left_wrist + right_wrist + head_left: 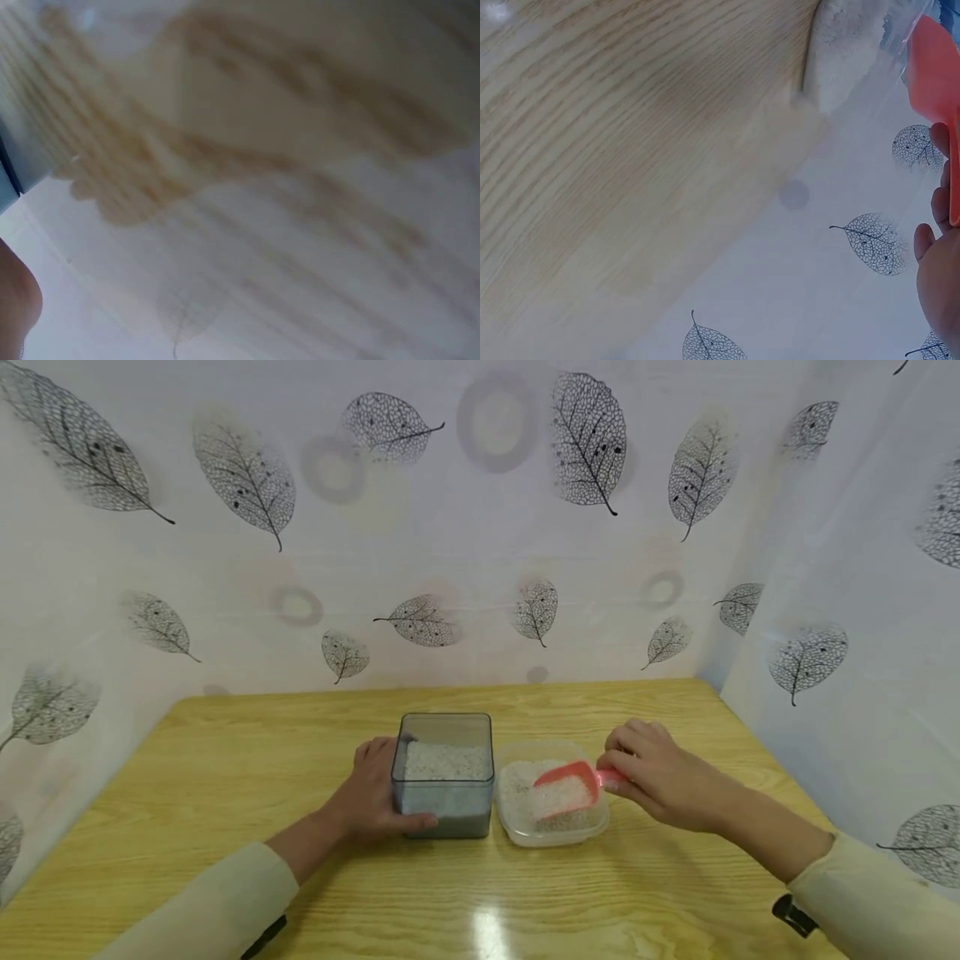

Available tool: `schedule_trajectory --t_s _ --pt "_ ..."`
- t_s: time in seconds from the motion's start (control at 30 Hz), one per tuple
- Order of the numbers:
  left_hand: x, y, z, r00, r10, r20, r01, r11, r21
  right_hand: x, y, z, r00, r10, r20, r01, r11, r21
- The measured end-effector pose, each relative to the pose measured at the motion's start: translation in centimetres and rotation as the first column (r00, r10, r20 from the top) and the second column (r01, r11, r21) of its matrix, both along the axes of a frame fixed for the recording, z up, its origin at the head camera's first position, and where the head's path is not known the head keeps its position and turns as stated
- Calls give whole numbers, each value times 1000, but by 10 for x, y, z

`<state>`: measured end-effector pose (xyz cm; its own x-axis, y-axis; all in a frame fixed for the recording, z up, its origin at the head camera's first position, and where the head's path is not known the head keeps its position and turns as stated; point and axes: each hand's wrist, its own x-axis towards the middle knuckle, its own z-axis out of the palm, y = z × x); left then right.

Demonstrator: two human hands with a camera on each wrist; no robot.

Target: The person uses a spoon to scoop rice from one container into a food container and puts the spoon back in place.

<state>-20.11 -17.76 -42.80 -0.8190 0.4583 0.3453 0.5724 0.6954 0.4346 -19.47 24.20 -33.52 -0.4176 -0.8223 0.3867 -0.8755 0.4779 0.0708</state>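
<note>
A square, see-through grey container point(444, 810) holds white grains that look like rice. My left hand point(371, 793) grips its left side, the thumb across the front and the fingers towards the back. In the left wrist view only a bit of the hand point(15, 304) and the container's edge point(28, 161) show. My right hand point(667, 777) holds a pink-red scoop point(588, 770) by its handle. Rice-like grains lie in the scoop, over a low clear plastic tub point(555, 838) of similar grains. The right wrist view shows the scoop point(934, 71) and the curled fingers point(939, 206).
Both containers stand side by side on a wood-grain table point(247, 760). A pale cloth with leaf prints point(465, 527) hangs behind the table and along its right side.
</note>
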Motion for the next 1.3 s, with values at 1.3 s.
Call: schedule_trajectory --t_s 1.3 --pt "-1 0 -1 1000 3 -31 -3 1000 -5 -10 -63 56 959 -65 -275 18 985 -169"
